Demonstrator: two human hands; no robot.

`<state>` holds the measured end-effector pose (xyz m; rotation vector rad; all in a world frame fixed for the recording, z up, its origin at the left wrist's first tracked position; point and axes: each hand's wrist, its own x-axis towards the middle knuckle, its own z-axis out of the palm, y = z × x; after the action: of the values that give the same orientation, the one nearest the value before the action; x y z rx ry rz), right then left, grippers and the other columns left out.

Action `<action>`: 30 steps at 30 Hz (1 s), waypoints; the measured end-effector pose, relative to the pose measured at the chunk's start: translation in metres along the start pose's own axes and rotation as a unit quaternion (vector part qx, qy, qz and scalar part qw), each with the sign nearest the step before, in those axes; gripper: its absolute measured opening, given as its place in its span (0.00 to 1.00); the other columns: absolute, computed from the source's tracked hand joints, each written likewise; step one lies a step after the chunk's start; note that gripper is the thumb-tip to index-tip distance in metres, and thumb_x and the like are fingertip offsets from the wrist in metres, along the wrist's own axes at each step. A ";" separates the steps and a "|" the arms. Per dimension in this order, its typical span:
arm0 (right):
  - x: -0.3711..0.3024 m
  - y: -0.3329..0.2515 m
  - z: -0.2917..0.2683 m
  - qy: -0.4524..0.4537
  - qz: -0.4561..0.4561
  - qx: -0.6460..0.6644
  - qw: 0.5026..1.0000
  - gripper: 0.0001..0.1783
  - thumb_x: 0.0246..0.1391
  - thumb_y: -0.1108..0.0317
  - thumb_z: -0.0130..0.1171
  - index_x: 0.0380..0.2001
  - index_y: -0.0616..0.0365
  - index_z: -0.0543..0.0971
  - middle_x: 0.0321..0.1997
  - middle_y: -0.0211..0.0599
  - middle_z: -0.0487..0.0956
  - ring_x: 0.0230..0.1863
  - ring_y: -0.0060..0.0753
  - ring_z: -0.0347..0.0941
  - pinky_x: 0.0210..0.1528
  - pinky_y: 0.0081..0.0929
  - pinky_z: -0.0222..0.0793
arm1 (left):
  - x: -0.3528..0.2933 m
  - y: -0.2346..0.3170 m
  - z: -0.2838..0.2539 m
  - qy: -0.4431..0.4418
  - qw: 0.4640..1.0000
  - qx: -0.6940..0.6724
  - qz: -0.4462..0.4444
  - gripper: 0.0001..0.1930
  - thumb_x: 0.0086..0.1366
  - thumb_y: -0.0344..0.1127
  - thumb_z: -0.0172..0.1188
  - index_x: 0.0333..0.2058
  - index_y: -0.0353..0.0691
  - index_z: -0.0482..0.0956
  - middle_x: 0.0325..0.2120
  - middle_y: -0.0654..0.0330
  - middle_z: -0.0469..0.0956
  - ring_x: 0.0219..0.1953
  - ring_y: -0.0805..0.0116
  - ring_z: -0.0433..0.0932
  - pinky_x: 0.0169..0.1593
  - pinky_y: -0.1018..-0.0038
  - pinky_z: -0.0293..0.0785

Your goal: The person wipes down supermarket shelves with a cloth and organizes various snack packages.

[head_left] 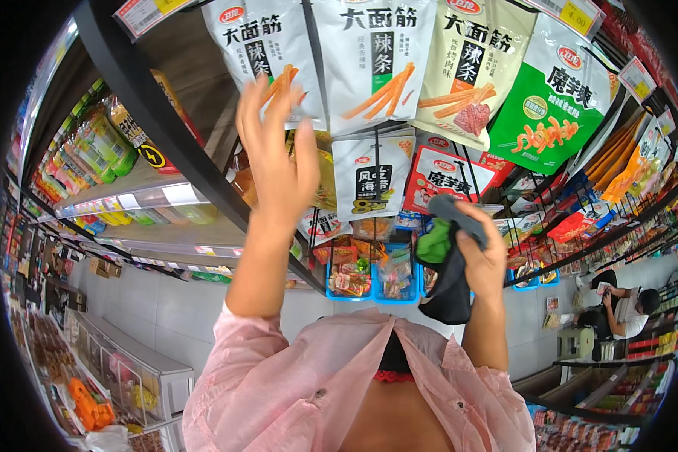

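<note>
My left hand (280, 166) is raised with its fingers apart, in front of a white snack bag (241, 34) at the upper left of the rack. Whether the fingertips touch the bag, I cannot tell. My right hand (487, 260) is closed around a crumpled dark grey and black cloth (450, 290), which has a bright green piece (433, 242) in its folds. Beside the first bag hang another white bag (377, 53), a cream bag (467, 64) and a green-and-white bag (554, 113). Below them are a smaller white bag (371, 177) and a red-and-white bag (446, 179), partly behind the cloth.
Blue baskets (396, 295) of small packets stand low under the rack. A black upright post (166, 124) divides it from the left shelf (139, 197) with bottles. At the far right a person (627, 313) sits in the aisle. A display case (132, 369) stands lower left.
</note>
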<state>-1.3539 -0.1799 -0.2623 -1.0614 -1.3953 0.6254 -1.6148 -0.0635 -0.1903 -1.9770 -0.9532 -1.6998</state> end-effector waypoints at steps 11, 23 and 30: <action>0.065 0.040 0.088 -0.101 -0.106 -0.018 0.989 0.27 0.44 0.89 0.46 0.49 0.58 0.73 0.61 0.43 0.65 0.63 0.44 0.59 0.63 0.31 0.52 | -0.161 0.041 -0.042 -0.209 0.948 -0.119 -0.208 0.18 0.54 0.21 0.52 0.45 0.37 0.71 0.51 0.46 0.64 0.54 0.46 0.62 0.57 0.58 0.58; -0.023 0.094 0.068 0.048 0.196 0.373 0.906 0.16 0.32 0.83 0.47 0.30 0.64 0.74 0.43 0.44 0.75 0.43 0.36 0.72 0.50 0.28 0.66 | -0.156 -0.066 0.030 -0.134 0.958 0.022 -0.253 0.39 0.56 0.38 0.59 0.59 0.26 0.49 0.58 0.31 0.50 0.62 0.36 0.48 0.64 0.52 0.43; -0.082 0.098 0.071 0.024 0.260 0.281 0.923 0.17 0.34 0.86 0.46 0.30 0.63 0.76 0.46 0.41 0.75 0.46 0.31 0.70 0.52 0.24 0.60 | -0.126 -0.139 0.078 -0.013 0.972 0.066 -0.224 0.31 0.58 0.50 0.55 0.56 0.38 0.64 0.57 0.46 0.60 0.62 0.41 0.51 0.62 0.40 0.36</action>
<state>-1.4113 -0.1929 -0.3965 -0.9572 -0.7943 1.2900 -1.6604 0.0539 -0.3497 -1.7931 -1.5733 -1.7747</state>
